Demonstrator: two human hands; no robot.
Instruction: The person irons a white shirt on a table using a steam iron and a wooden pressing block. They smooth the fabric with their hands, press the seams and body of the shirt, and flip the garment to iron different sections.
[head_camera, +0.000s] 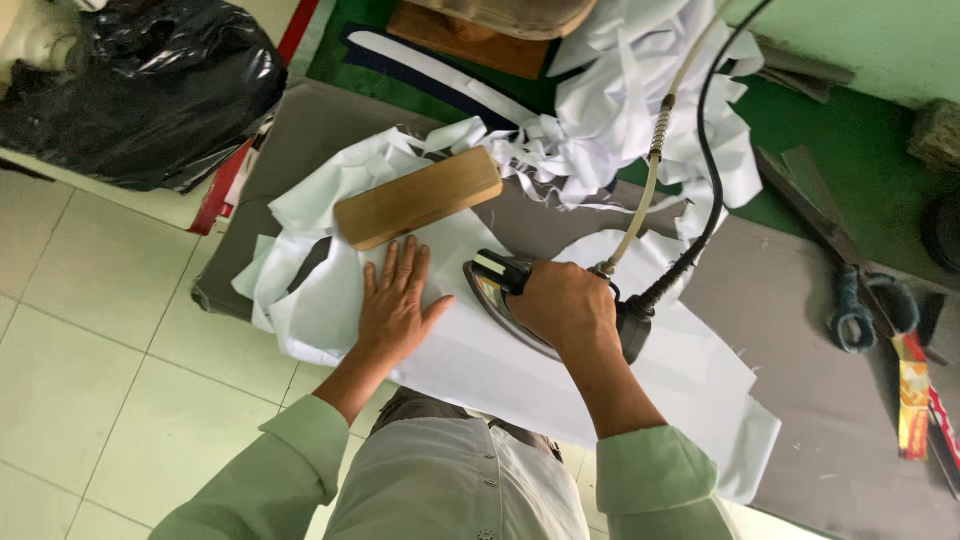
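My left hand (393, 305) lies flat, fingers spread, on a piece of white fabric (480, 350) spread over a grey ironing table (800, 310). My right hand (562, 305) grips the handle of a steam iron (505, 290) that rests on the same fabric just to the right of my left hand. The iron's black cord (705, 150) and pale hose (650, 170) run up and away from it. A wooden block (418, 197) lies on the fabric just beyond my left fingertips.
A heap of white fabric scraps (630, 100) sits at the table's far side. Large scissors with blue-grey handles (850, 290) lie at the right. A black plastic bag (150, 90) stands at upper left above the tiled floor (110, 340).
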